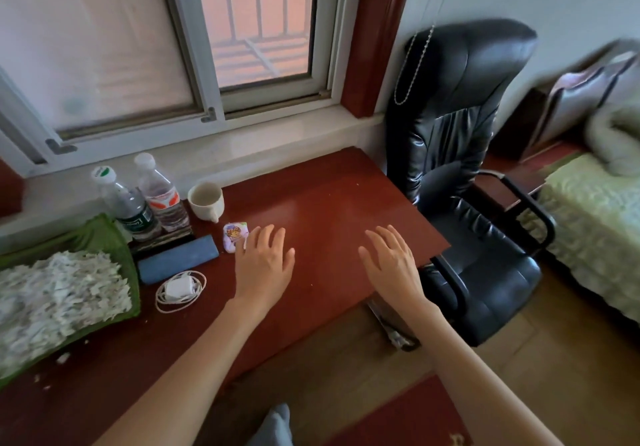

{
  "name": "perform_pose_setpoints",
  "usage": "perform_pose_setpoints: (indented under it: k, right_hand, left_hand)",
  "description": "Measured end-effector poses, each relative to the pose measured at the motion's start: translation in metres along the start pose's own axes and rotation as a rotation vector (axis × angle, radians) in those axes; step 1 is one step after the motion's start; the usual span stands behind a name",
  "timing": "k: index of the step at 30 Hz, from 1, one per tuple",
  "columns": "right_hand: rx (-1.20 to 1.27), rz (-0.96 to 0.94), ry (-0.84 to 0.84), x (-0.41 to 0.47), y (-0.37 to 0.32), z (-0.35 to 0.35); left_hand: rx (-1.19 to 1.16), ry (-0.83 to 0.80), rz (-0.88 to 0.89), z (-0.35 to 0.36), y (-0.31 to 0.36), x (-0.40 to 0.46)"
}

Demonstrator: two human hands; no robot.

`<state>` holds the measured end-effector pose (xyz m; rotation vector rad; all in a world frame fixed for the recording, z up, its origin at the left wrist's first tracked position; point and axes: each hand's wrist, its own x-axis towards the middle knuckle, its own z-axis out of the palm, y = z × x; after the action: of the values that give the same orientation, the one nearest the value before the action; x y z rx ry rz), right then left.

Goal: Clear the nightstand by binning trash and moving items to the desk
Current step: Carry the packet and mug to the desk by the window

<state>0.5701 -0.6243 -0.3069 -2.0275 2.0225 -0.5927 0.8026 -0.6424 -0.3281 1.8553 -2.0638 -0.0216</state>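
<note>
My left hand [265, 262] hovers palm down over the red-brown desk [329, 199], fingers spread, holding nothing. Its fingertips are right beside a small purple patterned packet [234, 235]. My right hand [391, 260] is also spread flat and empty, near the desk's right front edge. On the desk's left side stand two plastic water bottles [138, 203], a white mug [207, 200], a blue flat case [178, 263] and a white charger with coiled cable [180, 289]. The nightstand [509, 186] is partly hidden behind the chair.
A black leather office chair [457, 168] stands at the desk's right end. A green tray of shredded paper [59, 296] fills the desk's left. A bed with a light green cover [595, 224] lies at far right. A window and sill run behind the desk.
</note>
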Motion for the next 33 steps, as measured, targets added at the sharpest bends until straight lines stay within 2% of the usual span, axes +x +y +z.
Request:
perform_pose_setpoints:
  k: [6,11,20,25,33]
  right_hand:
    - [0.025,-0.109,-0.084,-0.027,0.056,-0.026]
    - [0.022,-0.304,-0.154,-0.053,0.095,-0.056]
    - [0.012,-0.542,-0.268,-0.091,0.078,-0.105]
    - [0.037,-0.583,-0.23,-0.11,0.071,-0.12]
    - [0.017,-0.608,-0.173,-0.154,0.07,-0.157]
  left_hand:
    - [0.065,-0.037,-0.088,0.009,0.06,-0.05]
    - [0.126,0.002,-0.253,-0.001,0.112,-0.116]
    - [0.168,0.166,-0.567,-0.071,0.167,-0.203]
    - [0.217,0.182,-0.618,-0.108,0.183,-0.22]
    - [0.277,0.184,-0.511,-0.143,0.219,-0.238]
